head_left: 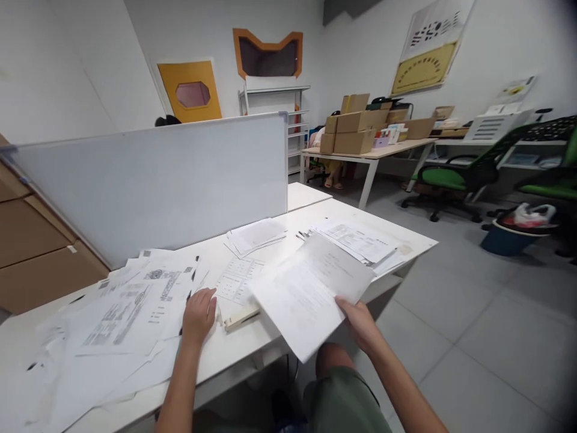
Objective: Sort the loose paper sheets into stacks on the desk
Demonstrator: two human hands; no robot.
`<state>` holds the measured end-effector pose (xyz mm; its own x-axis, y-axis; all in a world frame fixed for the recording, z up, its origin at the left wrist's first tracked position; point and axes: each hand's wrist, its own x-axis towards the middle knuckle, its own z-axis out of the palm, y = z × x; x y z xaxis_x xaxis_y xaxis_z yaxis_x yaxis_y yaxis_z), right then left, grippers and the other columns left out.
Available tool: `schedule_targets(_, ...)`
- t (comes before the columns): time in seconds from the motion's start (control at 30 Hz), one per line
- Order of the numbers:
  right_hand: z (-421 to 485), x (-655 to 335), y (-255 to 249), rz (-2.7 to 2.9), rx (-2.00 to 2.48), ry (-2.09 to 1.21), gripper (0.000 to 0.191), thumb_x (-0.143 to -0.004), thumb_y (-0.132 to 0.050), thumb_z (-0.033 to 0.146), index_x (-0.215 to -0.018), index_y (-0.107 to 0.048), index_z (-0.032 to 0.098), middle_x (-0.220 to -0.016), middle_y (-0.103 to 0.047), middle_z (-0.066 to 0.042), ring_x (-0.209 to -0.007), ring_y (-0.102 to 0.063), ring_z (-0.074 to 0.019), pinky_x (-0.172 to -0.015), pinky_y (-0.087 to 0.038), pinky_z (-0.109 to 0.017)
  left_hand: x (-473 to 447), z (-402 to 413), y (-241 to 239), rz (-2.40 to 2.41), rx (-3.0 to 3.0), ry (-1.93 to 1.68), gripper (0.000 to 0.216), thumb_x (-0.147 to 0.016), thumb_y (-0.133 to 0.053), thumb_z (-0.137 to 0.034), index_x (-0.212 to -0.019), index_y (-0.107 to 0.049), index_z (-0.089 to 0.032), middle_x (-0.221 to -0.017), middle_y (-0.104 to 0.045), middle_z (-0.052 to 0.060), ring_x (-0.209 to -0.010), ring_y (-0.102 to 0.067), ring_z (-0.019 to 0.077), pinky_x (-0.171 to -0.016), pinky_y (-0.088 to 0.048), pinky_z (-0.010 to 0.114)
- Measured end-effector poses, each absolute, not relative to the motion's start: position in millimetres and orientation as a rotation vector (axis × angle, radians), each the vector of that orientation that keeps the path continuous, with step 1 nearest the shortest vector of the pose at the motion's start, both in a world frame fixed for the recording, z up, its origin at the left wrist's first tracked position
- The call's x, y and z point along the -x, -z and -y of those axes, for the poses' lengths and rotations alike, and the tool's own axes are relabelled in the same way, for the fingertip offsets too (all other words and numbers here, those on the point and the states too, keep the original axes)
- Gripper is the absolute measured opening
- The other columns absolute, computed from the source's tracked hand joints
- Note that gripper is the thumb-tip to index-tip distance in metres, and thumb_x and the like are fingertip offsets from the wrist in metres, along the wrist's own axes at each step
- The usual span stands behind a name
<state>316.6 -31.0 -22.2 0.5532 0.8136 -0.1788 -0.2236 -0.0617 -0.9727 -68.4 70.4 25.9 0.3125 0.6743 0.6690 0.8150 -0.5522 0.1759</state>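
My right hand [358, 319] grips the lower edge of a white sheet of paper [306, 288] and holds it tilted above the desk's front edge. My left hand [198, 313] rests on the white desk [252, 349] with its fingers curled loosely, touching the edge of a messy pile of printed papers [130, 313]. A cream stapler [241, 317] lies on the desk just right of that hand. A form with a grid [237, 279] lies flat behind the stapler.
A white partition board [153, 180] stands along the desk's back. More paper stacks [360, 240] lie at the right end. Cardboard boxes [354, 129] sit on a far table, green office chairs [455, 177] and a blue bin [509, 237] stand on the tiled floor.
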Motion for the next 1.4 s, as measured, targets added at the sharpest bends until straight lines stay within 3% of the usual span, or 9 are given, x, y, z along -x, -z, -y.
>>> schedule_targets(0.1,53.3,-328.5,20.8,0.58,1.308,-1.119,0.047,-0.056,-0.075,0.046,-0.089,-0.067,0.012,-0.093,-0.074,-0.012,-0.091,-0.067,-0.0322,-0.083,-0.053,-0.043,61.3,-63.3,-27.0,1.332,2.358,1.162,0.029,-0.092,-0.038,-0.03,-0.102,-0.063,-0.018,-0.101,-0.069,0.01,-0.106,-0.06,0.022,-0.093,-0.046,0.043)
schedule_targets(0.23,68.6,-344.2,12.2,0.744,1.276,-1.242,0.048,-0.061,-0.075,0.047,-0.093,-0.068,0.012,-0.096,-0.073,-0.012,-0.094,-0.066,-0.0316,-0.087,-0.05,-0.043,43.7,-37.9,-27.6,1.243,2.406,1.206,0.029,-0.092,-0.036,-0.025,-0.106,-0.06,-0.017,-0.102,-0.068,0.009,-0.105,-0.059,0.0199,-0.09,-0.049,0.039)
schedule_targets(0.37,54.3,-356.2,-8.6,0.967,1.294,-1.48,0.04,-0.067,-0.071,0.04,-0.096,-0.066,0.013,-0.097,-0.073,-0.01,-0.095,-0.066,-0.0288,-0.087,-0.051,-0.04,24.5,-15.2,-29.2,1.052,2.687,0.864,0.038,-0.09,-0.044,-0.028,-0.127,-0.05,-0.026,-0.125,-0.061,0.004,-0.119,-0.053,0.0197,-0.098,-0.047,0.037)
schedule_targets(0.47,21.6,-348.0,-27.7,1.128,1.343,-1.635,0.034,-0.065,-0.069,0.03,-0.095,-0.065,0.014,-0.098,-0.072,-0.01,-0.094,-0.066,-0.0265,-0.083,-0.052,-0.035,17.4,-13.6,-28.7,1.024,2.798,0.586,0.048,-0.092,-0.037,-0.026,-0.14,-0.033,-0.029,-0.14,-0.049,0.002,-0.129,-0.044,0.0197,-0.104,-0.043,0.04)
schedule_targets(0.57,-13.1,-333.1,-42.8,1.215,1.37,-1.747,0.028,-0.061,-0.07,0.02,-0.088,-0.066,0.013,-0.095,-0.072,-0.011,-0.091,-0.067,-0.0266,-0.077,-0.055,-0.033,17.8,-17.9,-25.2,1.061,2.803,0.504,0.05,-0.093,-0.032,-0.021,-0.142,-0.028,-0.029,-0.145,-0.042,0.001,-0.134,-0.037,0.0187,-0.108,-0.039,0.042)
schedule_targets(1.0,-37.2,-346.7,-66.2,1.271,1.405,-1.827,0.023,-0.061,-0.067,0.02,-0.082,-0.061,0.016,-0.081,-0.071,-0.006,-0.079,-0.069,-0.0232,-0.066,-0.057,-0.03,17.3,-16.3,-21.6,1.097,2.772,0.565,0.047,-0.092,-0.034,-0.019,-0.139,-0.035,-0.028,-0.141,-0.047,0.002,-0.131,-0.041,0.0177,-0.106,-0.041,0.041)
schedule_targets(1.17,-34.1,-354.3,-70.6,1.277,1.404,-1.807,0.029,-0.06,-0.07,0.021,-0.087,-0.061,0.014,-0.085,-0.072,-0.008,-0.081,-0.068,-0.0237,-0.065,-0.057,-0.029,16.6,-16.4,-23.7,1.102,2.792,0.605,0.048,-0.092,-0.033,-0.018,-0.138,-0.035,-0.028,-0.139,-0.049,0.003,-0.128,-0.044,0.0185,-0.104,-0.043,0.042)
schedule_targets(1.4,-33.6,-345.8,-79.8,1.295,1.443,-1.831,0.025,-0.063,-0.068,0.019,-0.086,-0.061,0.016,-0.084,-0.072,-0.007,-0.078,-0.069,-0.0233,-0.063,-0.057,-0.028,14.7,-14.5,-22.3,1.139,2.795,0.608,0.047,-0.092,-0.033,-0.019,-0.138,-0.036,-0.028,-0.138,-0.05,0.004,-0.127,-0.046,0.0201,-0.103,-0.044,0.044)
